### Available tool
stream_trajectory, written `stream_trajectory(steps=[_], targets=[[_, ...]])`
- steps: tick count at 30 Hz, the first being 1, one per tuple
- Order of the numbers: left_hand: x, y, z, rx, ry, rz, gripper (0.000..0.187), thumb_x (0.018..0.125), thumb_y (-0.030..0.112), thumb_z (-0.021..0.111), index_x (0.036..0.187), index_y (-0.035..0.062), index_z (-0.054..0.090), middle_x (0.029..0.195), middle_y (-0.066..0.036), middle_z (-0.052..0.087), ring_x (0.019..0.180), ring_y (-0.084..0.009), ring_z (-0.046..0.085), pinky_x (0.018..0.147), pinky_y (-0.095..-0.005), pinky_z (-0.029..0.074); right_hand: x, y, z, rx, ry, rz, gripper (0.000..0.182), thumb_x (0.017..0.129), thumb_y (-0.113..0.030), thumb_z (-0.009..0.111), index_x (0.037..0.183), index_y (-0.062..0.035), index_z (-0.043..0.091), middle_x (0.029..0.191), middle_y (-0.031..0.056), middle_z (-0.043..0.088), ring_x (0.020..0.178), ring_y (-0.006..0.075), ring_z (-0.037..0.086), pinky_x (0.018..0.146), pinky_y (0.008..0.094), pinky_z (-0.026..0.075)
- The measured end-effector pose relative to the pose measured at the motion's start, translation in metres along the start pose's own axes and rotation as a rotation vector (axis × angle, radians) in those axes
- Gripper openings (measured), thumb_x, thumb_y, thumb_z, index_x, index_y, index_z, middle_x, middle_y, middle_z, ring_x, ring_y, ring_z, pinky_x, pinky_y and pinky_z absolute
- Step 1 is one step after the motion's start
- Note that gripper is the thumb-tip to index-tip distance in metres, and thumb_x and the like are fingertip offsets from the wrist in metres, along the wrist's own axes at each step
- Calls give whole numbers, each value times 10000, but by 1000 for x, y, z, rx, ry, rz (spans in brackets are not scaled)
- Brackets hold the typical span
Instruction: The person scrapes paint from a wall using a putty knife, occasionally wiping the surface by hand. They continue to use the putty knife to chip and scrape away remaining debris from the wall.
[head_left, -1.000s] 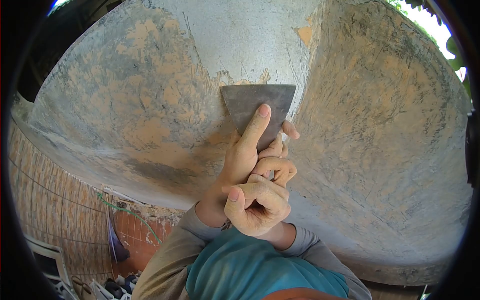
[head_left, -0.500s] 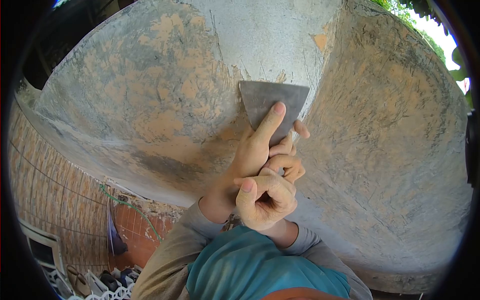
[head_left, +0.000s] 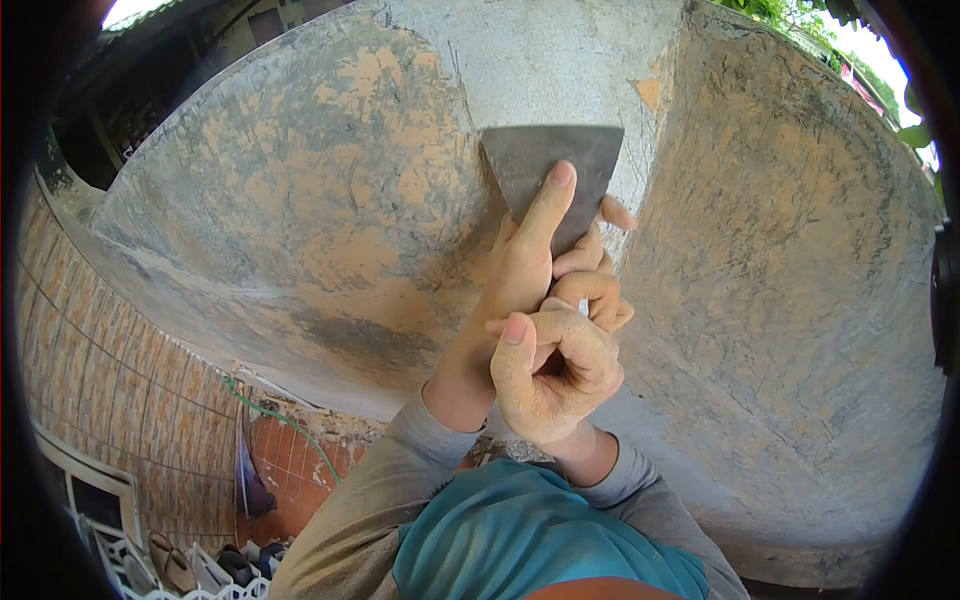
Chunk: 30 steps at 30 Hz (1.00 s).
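My left hand (head_left: 520, 270) is closed round a scraper (head_left: 560, 150) with a wide, flat grey metal blade. Its thumb lies along the blade's face, and fingertips show past the right side. My right hand (head_left: 560, 375) is curled just below, at the lower end of the scraper, its thumb bent inward. Both hands hide the handle. The blade's broad edge faces away from me, against a pale grey strip (head_left: 560, 70) of a curved, weathered wall (head_left: 300, 200). Patches of tan show where the wall's grey coat is scuffed or gone.
A second curved wall face (head_left: 780, 270) rises on the right. At lower left are a stone-patterned surface (head_left: 120, 370), a green hose (head_left: 290, 420) over reddish tiles (head_left: 290, 475), and shoes (head_left: 170, 562) on a white rack. Leaves (head_left: 770, 15) hang at the upper right.
Both hands and the scraper have moved up along the pale strip, away from my body. The grip looks the same. My view has shifted slightly.
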<state>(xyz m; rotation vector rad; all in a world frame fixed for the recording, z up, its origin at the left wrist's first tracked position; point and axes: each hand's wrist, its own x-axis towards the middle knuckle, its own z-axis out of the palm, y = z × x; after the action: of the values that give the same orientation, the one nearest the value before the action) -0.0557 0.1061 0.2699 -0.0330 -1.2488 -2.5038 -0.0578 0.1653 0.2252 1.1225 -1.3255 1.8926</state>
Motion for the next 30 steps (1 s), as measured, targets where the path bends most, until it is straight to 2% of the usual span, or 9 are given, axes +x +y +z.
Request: stream_trajectory(steps=[1, 2, 6, 13, 17, 21, 25, 27, 30], targets=[[-1, -1, -1, -5, 5, -7, 576, 1017, 567, 518, 976, -3, 593, 562, 55, 308, 404, -63, 304, 395, -258, 332, -3, -1, -3, 13, -24, -1, 177, 764, -75, 790, 661, -117, 653, 525, -57, 433, 735, 185, 462, 772, 324, 289], [-2, -4, -3, -1, 9, 4, 575, 1019, 565, 516, 978, -3, 591, 563, 55, 306, 405, -62, 303, 396, -258, 330, -12, -1, -8, 23, -70, 26, 169, 873, -101, 730, 709, -86, 692, 546, -52, 455, 792, 164, 441, 821, 297, 298], [-5, -5, -3, -3, 4, 40, 570, 1024, 559, 508, 986, -5, 583, 568, 57, 298, 410, -59, 297, 399, -256, 323, -1, 4, -1, -8, 2, -23, 172, 770, -98, 784, 661, -136, 656, 516, -61, 412, 711, 149, 483, 755, 327, 253], [-1, 4, -11, -53, -37, -13, 557, 1038, 541, 493, 997, -9, 578, 573, 59, 288, 416, -56, 293, 402, -248, 310, -13, 4, 2, -14, 1, -47, 196, 873, -90, 722, 682, -76, 683, 592, -36, 486, 807, 181, 429, 830, 317, 328], [-8, 13, -11, -10, -53, -124, 651, 1037, 591, 439, 1175, -44, 474, 643, 55, 319, 528, -72, 300, 498, -248, 356, -18, 4, 10, 82, 27, 17, 208, 879, -78, 704, 673, -66, 676, 560, -29, 466, 828, 184, 418, 853, 313, 344], [-11, 13, -4, 62, -19, 73, 553, 1049, 529, 475, 1026, -12, 588, 576, 60, 288, 437, -49, 304, 401, -235, 280, -12, -7, 12, 88, 4, 84, 222, 895, -83, 691, 674, -64, 674, 541, -45, 444, 816, 180, 421, 828, 315, 351], [-16, 7, -5, 47, -6, -92, 559, 1037, 541, 496, 1025, -12, 583, 583, 60, 282, 435, -53, 287, 410, -242, 293, -15, -21, 12, 64, 49, 253, 228, 899, -110, 706, 678, -67, 677, 563, -49, 447, 826, 166, 409, 844, 310, 356], [-11, 9, -7, 53, -16, -138, 563, 1030, 547, 507, 1024, -12, 581, 587, 60, 278, 434, -54, 279, 414, -246, 299, -15, -9, 7, 11, 45, -25, 220, 895, -111, 712, 682, -67, 680, 574, -49, 447, 818, 161, 404, 829, 303, 348], [-4, 3, -14, 85, -54, -20, 565, 1035, 538, 500, 1037, -20, 584, 583, 62, 280, 429, -51, 285, 411, -241, 297, -5, -6, 18, 42, 91, 6, 208, 886, -103, 715, 683, -68, 683, 581, -47, 450, 822, 170, 404, 852, 300, 345]])
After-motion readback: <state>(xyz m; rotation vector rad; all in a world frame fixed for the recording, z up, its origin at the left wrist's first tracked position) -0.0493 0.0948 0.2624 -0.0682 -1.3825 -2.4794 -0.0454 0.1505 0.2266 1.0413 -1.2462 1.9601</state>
